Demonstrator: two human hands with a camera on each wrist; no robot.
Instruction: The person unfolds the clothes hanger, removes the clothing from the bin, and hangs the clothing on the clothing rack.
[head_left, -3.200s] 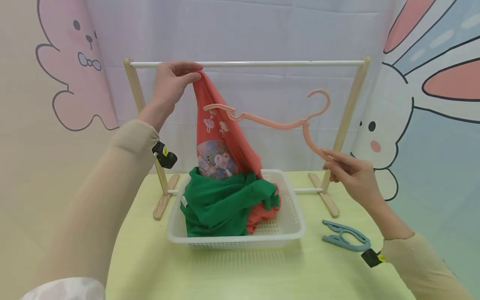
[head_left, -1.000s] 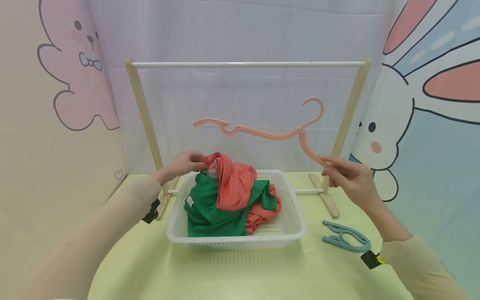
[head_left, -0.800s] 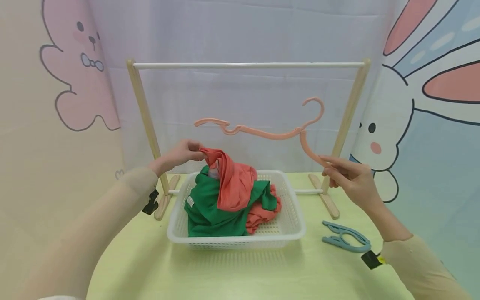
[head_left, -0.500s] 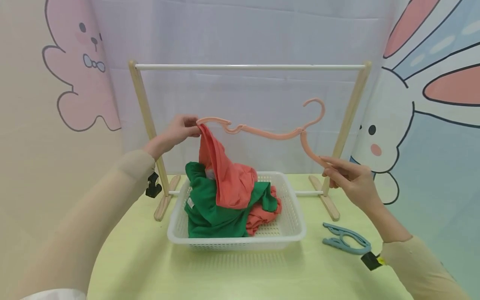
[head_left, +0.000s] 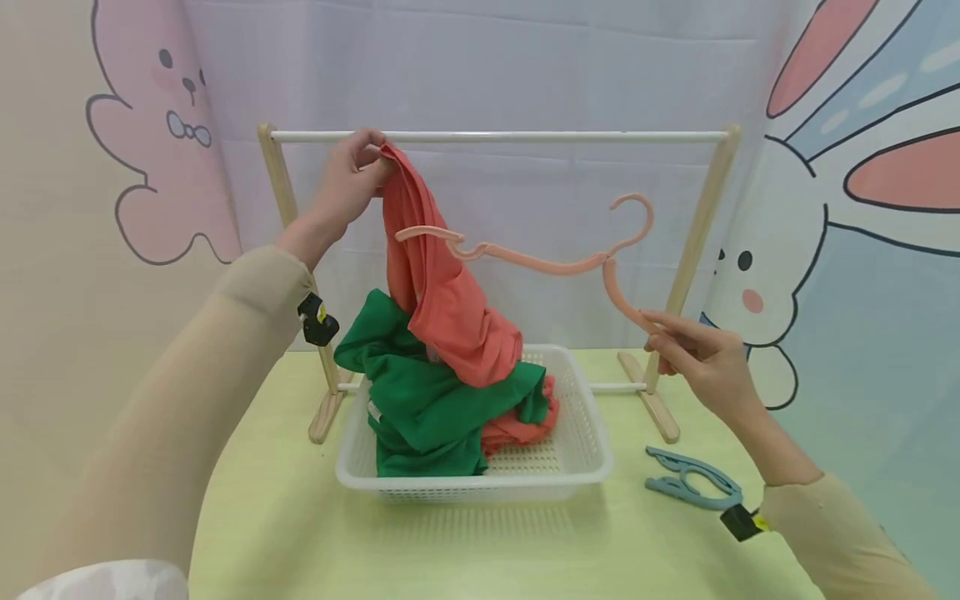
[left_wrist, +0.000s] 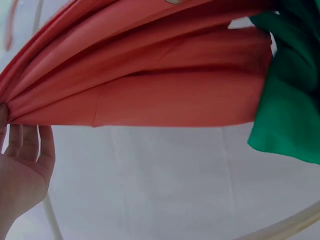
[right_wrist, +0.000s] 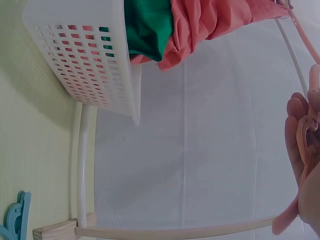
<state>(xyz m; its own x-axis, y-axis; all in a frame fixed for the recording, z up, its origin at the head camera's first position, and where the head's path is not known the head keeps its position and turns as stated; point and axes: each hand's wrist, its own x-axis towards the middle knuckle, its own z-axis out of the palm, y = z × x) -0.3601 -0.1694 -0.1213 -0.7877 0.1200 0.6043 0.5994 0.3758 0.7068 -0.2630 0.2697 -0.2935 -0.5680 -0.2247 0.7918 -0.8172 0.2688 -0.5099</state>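
My left hand (head_left: 351, 179) pinches the edge of a coral-red garment (head_left: 457, 308) and holds it up near the rack's bar. The garment hangs gathered, its lower part resting on a green garment (head_left: 435, 400) in the white basket (head_left: 480, 482). In the left wrist view, the red cloth (left_wrist: 175, 95) stretches from my fingertips toward the green cloth (left_wrist: 290, 115). My right hand (head_left: 701, 358) holds a peach-coloured folding hanger (head_left: 555, 267) by one arm, its hook upward. The hanger's far arm overlaps the red garment; whether they touch, I cannot tell.
A clothes rack with a white bar (head_left: 570, 137) and wooden legs (head_left: 701, 225) stands behind the basket. On the yellow table (head_left: 480, 558), a blue folded hanger (head_left: 693, 487) lies at the right. More red cloth (head_left: 521, 429) sits under the green garment.
The left hand first lowered the red garment from bar height to the basket, then lifted it again, its print now hidden. The green garment shifted up and left. The right hand stays nearly still.
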